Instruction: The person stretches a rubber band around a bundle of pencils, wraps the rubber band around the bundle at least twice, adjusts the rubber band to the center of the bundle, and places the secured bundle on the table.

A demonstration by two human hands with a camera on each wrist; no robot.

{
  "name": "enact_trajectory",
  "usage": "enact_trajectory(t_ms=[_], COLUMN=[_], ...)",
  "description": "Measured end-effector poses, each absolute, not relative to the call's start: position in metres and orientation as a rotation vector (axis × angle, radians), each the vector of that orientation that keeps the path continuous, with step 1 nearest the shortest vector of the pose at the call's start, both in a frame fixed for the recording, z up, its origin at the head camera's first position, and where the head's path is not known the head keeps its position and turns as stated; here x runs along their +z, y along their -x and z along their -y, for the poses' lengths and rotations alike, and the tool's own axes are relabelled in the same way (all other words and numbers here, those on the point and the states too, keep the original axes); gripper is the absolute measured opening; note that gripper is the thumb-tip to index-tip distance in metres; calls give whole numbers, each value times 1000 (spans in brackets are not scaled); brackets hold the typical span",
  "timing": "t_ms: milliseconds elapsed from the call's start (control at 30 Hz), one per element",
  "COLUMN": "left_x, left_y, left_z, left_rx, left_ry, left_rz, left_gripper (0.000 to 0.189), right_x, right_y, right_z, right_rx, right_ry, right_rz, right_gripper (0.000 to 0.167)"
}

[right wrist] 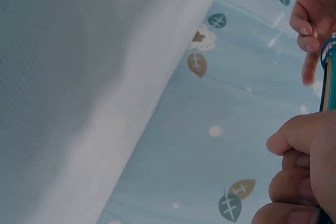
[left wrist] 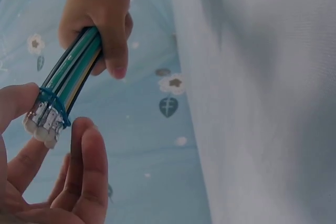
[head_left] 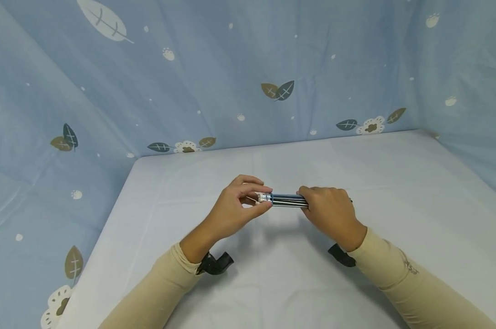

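Note:
A bundle of pencils, dark and blue-green striped, is held level above the table. My right hand grips it around its right part, and the far ends are mostly hidden behind that hand. White erasers and silver ferrules make up the end toward my left hand. Just beside the ferrules, a blue rubber band goes around the bundle. My left thumb and fingertips pinch at this band from opposite sides. In the right wrist view, only a strip of the pencils shows at the edge.
A white-covered table lies beneath both hands. Behind it and along the sides hangs a blue cloth printed with leaves and flowers. Black wrist straps stick out below the beige sleeves.

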State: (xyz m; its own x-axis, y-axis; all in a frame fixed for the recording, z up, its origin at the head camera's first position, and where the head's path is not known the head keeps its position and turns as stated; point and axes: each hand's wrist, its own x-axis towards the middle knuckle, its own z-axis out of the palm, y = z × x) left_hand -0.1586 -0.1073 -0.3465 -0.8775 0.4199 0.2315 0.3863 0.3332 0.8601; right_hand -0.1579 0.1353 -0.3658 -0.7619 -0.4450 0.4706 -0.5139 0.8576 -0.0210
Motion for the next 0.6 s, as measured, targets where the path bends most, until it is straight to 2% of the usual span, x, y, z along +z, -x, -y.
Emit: enact_trajectory(t_ms=[600], left_x=[-348], left_y=[156], left_z=[104], left_rx=[1561], left_ry=[-735], left_rz=[-2459], left_gripper=[34], right_x=[-368], right_y=[158], right_z=[-136], right_rx=[189], right_ry=[-703], right_rz=[2579], right_gripper=[17])
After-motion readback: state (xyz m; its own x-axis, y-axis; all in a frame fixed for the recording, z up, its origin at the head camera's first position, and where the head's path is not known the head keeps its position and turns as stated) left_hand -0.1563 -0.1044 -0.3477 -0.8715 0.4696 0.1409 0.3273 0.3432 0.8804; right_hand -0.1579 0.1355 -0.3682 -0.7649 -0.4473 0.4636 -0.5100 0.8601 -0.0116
